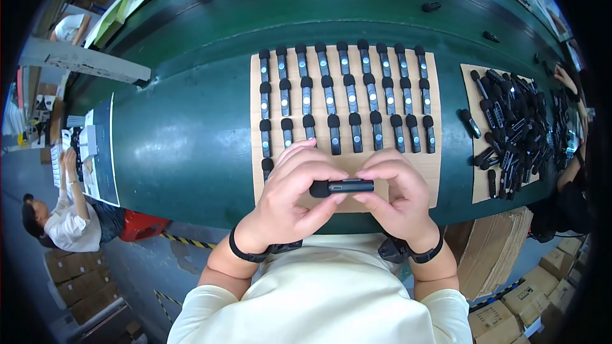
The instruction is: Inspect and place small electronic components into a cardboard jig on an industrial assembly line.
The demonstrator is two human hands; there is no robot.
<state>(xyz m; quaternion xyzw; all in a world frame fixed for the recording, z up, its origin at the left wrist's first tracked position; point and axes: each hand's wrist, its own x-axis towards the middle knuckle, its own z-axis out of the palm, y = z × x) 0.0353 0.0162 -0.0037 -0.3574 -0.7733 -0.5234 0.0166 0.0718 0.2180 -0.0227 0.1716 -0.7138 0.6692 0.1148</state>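
Between both hands, just above the near part of a cardboard sheet (pixel 414 181), I hold a small black microphone (pixel 352 186) lying sideways, its round foam cap to the left. My left hand (pixel 293 191) pinches it around the foam end and middle. My right hand (pixel 400 192) has thumb and fingertips on its right end. Beyond my hands, similar microphones (pixel 356 134) lie in three straight rows on the sheet, foam caps pointing away from me. One more microphone (pixel 267 167) starts a nearer row, partly behind my left hand.
On the green bench (pixel 178 134), a second cardboard sheet (pixel 475 181) at right bears a heap of microphones (pixel 510 121). A loose microphone (pixel 470 123) lies beside it. Another person's hand (pixel 564 79) reaches in at far right. A metal post (pixel 95 64) stands left; another person (pixel 67 223) works there.
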